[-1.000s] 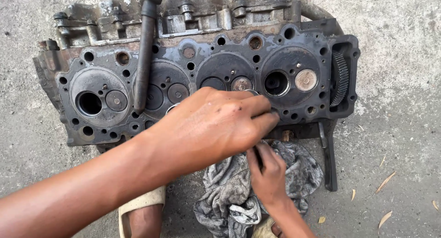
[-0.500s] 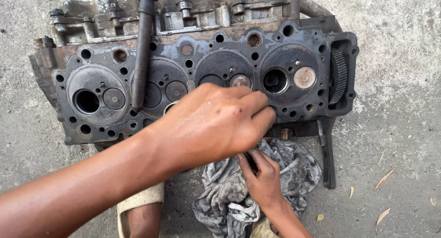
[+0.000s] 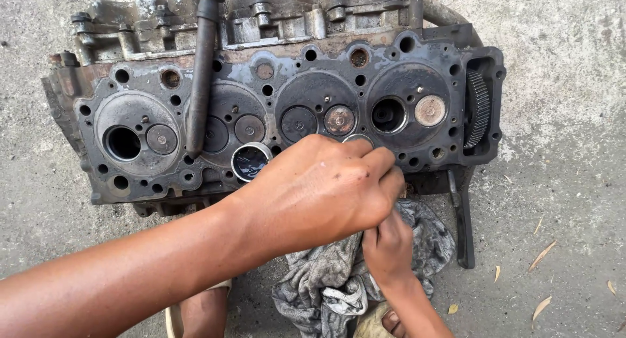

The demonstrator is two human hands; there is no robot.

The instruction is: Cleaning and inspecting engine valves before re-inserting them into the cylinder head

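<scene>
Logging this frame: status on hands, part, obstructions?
Left hand fisted over right hand, both above grey rag; what they grip is hidden. Cylinder head face-up on concrete. Long bolt leans across it.

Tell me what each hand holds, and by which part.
It cannot be told for sure. The left hand is closed in a grip that covers the right hand; whatever they pinch is hidden, above the grey rag beside the cylinder head.

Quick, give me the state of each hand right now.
Left hand: fingers curled shut over the dirty grey engine cylinder head; what its grip holds cannot be told.
Right hand: closed, mostly hidden beneath the left, above the crumpled grey rag.
</scene>
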